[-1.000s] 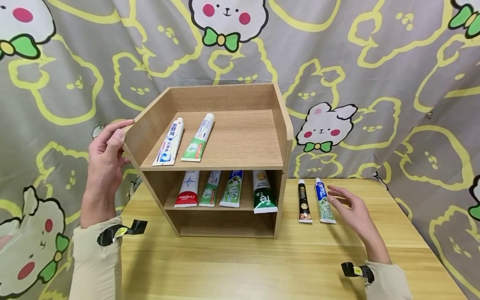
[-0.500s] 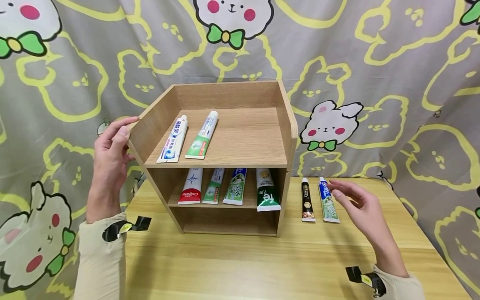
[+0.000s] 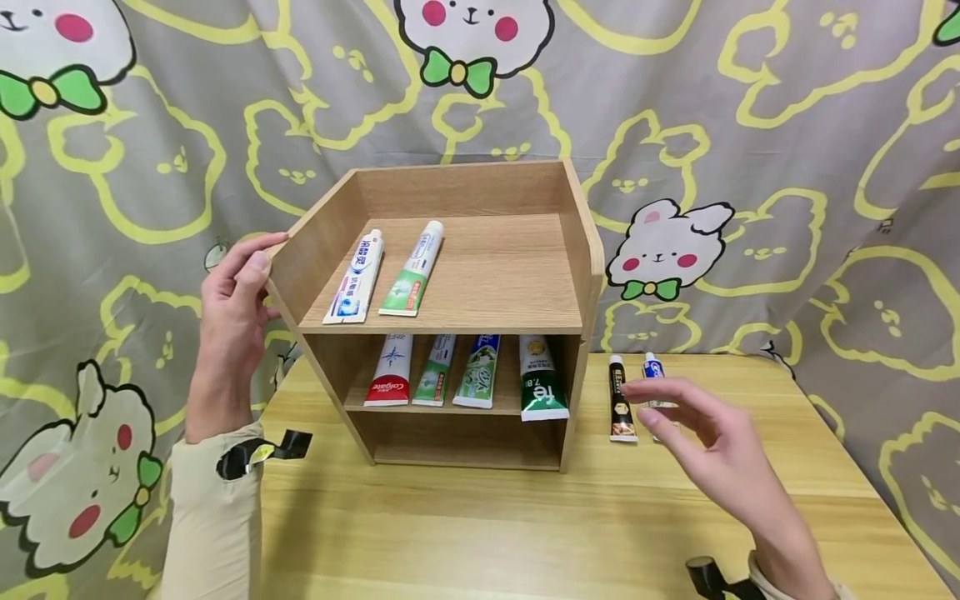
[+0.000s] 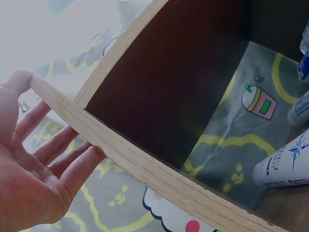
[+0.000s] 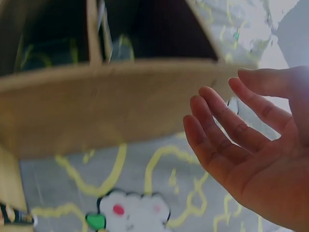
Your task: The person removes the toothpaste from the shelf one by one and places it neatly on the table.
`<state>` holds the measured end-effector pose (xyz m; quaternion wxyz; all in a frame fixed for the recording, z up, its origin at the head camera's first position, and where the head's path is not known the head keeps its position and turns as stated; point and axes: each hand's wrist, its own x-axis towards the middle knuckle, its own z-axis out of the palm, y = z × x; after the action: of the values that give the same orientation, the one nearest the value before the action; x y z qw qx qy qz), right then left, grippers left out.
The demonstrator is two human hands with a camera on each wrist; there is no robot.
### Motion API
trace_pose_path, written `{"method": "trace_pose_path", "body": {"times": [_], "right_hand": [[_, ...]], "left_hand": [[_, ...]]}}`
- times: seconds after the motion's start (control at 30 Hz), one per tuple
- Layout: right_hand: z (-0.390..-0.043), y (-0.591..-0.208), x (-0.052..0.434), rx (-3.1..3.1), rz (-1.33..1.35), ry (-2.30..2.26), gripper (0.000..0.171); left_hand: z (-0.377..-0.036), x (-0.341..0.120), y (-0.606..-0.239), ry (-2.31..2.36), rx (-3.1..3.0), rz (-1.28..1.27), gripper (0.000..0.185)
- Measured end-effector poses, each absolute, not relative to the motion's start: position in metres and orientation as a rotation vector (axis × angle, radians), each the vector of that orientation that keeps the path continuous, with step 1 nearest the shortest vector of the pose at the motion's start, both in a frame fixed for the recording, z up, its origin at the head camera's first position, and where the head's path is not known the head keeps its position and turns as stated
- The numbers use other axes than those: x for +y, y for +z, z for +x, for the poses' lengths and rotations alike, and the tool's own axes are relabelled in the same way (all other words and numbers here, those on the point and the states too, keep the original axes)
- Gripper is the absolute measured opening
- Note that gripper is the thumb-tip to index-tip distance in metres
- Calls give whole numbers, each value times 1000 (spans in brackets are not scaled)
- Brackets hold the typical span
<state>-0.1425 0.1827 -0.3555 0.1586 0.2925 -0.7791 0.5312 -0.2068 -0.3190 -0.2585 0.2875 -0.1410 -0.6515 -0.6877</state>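
Observation:
At the left, my left hand (image 3: 234, 325) grips the front edge of the left side panel of a wooden desk shelf (image 3: 510, 275). In the left wrist view the thumb and fingers (image 4: 79, 166) lie about that panel edge. My right hand (image 3: 723, 446) hovers at the right, fingers loosely bent and holding nothing. Beyond it on the table lie a black toothpaste tube (image 3: 620, 404) and a blue-and-green toothpaste tube (image 3: 652, 367), the latter partly hidden by the hand. Two toothpaste tubes, one white and blue (image 3: 356, 279) and one white and green (image 3: 413, 271), lie on the top board.
The middle shelf holds several toothpaste tubes, among them a red-and-white Colgate tube (image 3: 390, 375) and a dark green tube (image 3: 543, 387) that juts past the front edge. A grey patterned curtain (image 3: 525, 125) hangs behind the wooden table (image 3: 450, 533).
My right hand has moved left and nearer the camera, from beside the blue-and-green toothpaste tube to in front of it. The left hand keeps its grip; the whole view has shifted slightly.

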Motion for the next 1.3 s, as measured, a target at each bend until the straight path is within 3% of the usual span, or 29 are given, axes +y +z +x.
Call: {"method": "trace_pose_path", "body": {"times": [0.67, 1.13, 1.3], "right_hand": [[-133, -312, 89, -2014, 1133, 1379, 56], [-153, -281, 49, -1936, 1120, 1161, 28], [-168, -270, 36, -1981, 1110, 1113, 26]], "left_hand": [[-208, -318, -256, -1828, -1751, -376, 32], [-207, -317, -259, -1824, -1757, -352, 33], [-206, -316, -258, -1824, -1758, -344, 33]]}}
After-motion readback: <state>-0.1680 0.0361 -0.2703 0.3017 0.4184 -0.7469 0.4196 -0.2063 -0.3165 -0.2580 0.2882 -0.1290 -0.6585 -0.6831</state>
